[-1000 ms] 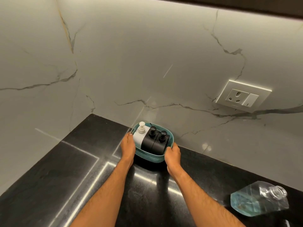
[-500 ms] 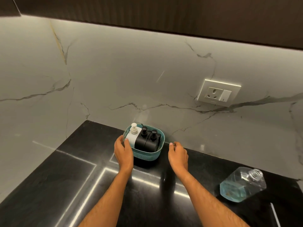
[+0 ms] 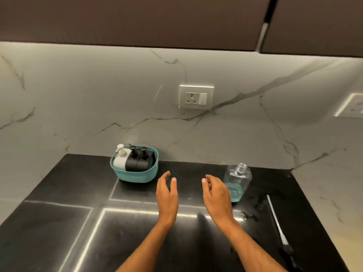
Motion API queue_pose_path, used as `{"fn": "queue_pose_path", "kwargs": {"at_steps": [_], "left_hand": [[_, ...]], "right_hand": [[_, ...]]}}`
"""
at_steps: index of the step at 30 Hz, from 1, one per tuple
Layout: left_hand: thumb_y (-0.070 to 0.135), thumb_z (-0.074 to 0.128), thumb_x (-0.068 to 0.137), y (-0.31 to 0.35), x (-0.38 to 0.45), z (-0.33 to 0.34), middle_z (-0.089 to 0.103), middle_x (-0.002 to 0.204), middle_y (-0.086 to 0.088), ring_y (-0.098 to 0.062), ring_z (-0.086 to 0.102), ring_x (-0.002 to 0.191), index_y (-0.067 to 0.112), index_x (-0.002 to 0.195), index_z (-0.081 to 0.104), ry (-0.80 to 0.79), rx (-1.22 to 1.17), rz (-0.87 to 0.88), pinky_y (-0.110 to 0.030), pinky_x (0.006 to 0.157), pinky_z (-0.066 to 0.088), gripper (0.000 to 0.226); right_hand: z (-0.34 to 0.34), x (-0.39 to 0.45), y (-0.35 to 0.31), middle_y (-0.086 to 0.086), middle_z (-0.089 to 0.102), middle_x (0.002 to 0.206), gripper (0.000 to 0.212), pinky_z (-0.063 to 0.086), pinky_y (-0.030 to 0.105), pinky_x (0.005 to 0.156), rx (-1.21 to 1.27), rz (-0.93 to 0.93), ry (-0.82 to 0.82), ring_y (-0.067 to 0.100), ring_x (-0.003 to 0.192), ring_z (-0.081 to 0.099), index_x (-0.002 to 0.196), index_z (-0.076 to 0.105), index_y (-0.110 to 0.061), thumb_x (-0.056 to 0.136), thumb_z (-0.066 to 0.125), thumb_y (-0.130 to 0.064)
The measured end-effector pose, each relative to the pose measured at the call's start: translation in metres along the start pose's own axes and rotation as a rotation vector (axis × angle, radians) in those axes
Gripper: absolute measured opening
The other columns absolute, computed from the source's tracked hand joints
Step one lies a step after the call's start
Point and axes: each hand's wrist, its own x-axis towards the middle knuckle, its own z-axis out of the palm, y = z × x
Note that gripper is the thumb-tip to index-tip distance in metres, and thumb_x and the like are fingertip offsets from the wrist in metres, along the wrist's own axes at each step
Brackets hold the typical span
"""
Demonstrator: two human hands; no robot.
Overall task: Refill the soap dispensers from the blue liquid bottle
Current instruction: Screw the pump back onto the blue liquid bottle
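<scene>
no readable text, labels, brands or numbers anywhere

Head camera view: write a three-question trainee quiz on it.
1. True or false: the bottle has its cap on.
2. How many dispensers sit in the basket? A) two B) three C) four
3. Fill in: the left hand and right hand hold ____.

Key
1. False: the threaded neck is bare.
2. B: one white dispenser, two black dispensers.
3. Nothing: both are open above the counter.
</scene>
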Motion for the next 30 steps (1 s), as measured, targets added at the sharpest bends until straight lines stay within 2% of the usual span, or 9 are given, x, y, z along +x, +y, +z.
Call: {"fn": "queue_pose_path", "kwargs": {"at_steps": [3,6,8,12,14,18,24,28,30], "left_hand": [[0.027,0.055,0.108,0.0,-0.032,0.034,0.058,0.143,0.006,-0.008,0.054,0.133,0.018,0.147,0.054,-0.109,0.01,-0.003,-0.026,0.112,0.041,0.04],[0.031,0.055,0.108,0.0,-0.055,0.06,0.055,0.146,0.008,-0.006,0.052,0.134,0.02,0.149,0.052,-0.192,0.024,-0.006,-0.026,0.112,0.04,0.043],[0.032,0.055,0.108,0.001,-0.066,0.075,0.054,0.148,0.007,-0.005,0.05,0.134,0.02,0.15,0.05,-0.238,0.04,-0.005,-0.028,0.113,0.04,0.044],[0.03,0.056,0.108,0.003,-0.083,0.102,0.051,0.152,0.002,-0.01,0.049,0.138,0.018,0.153,0.046,-0.316,0.067,0.001,-0.028,0.114,0.038,0.048],[0.03,0.057,0.107,0.002,-0.087,0.11,0.049,0.155,0.0,-0.014,0.047,0.142,0.015,0.155,0.044,-0.345,0.077,-0.007,-0.029,0.115,0.038,0.051],[0.032,0.058,0.107,0.0,-0.092,0.124,0.045,0.159,-0.003,-0.018,0.044,0.145,0.014,0.158,0.04,-0.384,0.102,-0.014,-0.036,0.121,0.037,0.057],[0.035,0.065,0.103,-0.001,-0.079,0.141,0.039,0.162,-0.007,-0.02,0.04,0.149,0.01,0.16,0.034,-0.387,0.122,-0.016,-0.032,0.121,0.033,0.069],[0.037,0.073,0.098,0.0,-0.063,0.151,0.041,0.161,-0.008,-0.021,0.042,0.148,0.008,0.159,0.035,-0.396,0.133,0.009,-0.031,0.12,0.033,0.077],[0.035,0.077,0.095,0.002,-0.056,0.156,0.044,0.159,-0.008,-0.021,0.044,0.147,0.008,0.158,0.037,-0.403,0.13,0.034,-0.037,0.123,0.036,0.079]], "right_hand": [[-0.033,-0.012,0.027,-0.003,0.071,0.109,0.026,0.049,0.023,0.086,-0.017,0.037,0.062,0.013,0.1,0.066,0.122,0.07,-0.015,0.105,0.056,-0.03],[-0.061,-0.023,0.051,-0.01,0.065,0.099,0.02,0.053,0.024,0.081,-0.028,0.077,0.092,0.011,0.094,0.066,0.114,0.07,-0.019,0.105,0.055,-0.029],[-0.078,-0.03,0.068,-0.012,0.062,0.101,0.023,0.055,0.025,0.081,-0.049,0.123,0.116,0.011,0.097,0.066,0.119,0.069,-0.018,0.105,0.056,-0.03],[-0.112,-0.046,0.109,0.001,0.07,0.117,0.034,0.055,0.033,0.096,-0.152,0.245,0.144,0.018,0.11,0.065,0.132,0.066,-0.012,0.101,0.063,-0.026],[-0.124,-0.056,0.127,0.003,0.069,0.118,0.037,0.053,0.033,0.096,-0.209,0.306,0.13,0.02,0.113,0.063,0.133,0.065,-0.011,0.098,0.068,-0.022],[-0.138,-0.078,0.156,0.0,0.067,0.109,0.039,0.056,0.034,0.085,-0.403,0.385,0.081,0.018,0.108,0.056,0.13,0.065,-0.011,0.092,0.072,-0.02],[-0.141,-0.099,0.18,0.006,0.06,0.125,0.055,0.051,0.039,0.089,-0.635,0.518,-0.041,0.026,0.114,0.055,0.133,0.059,-0.017,0.084,0.078,-0.03],[-0.14,-0.099,0.188,0.007,0.059,0.121,0.046,0.053,0.034,0.088,-0.586,0.528,-0.021,0.024,0.108,0.06,0.129,0.059,-0.013,0.088,0.076,-0.024],[-0.141,-0.095,0.191,0.007,0.06,0.115,0.041,0.053,0.029,0.083,-0.513,0.517,0.02,0.022,0.1,0.061,0.127,0.061,-0.011,0.088,0.076,-0.015]]}}
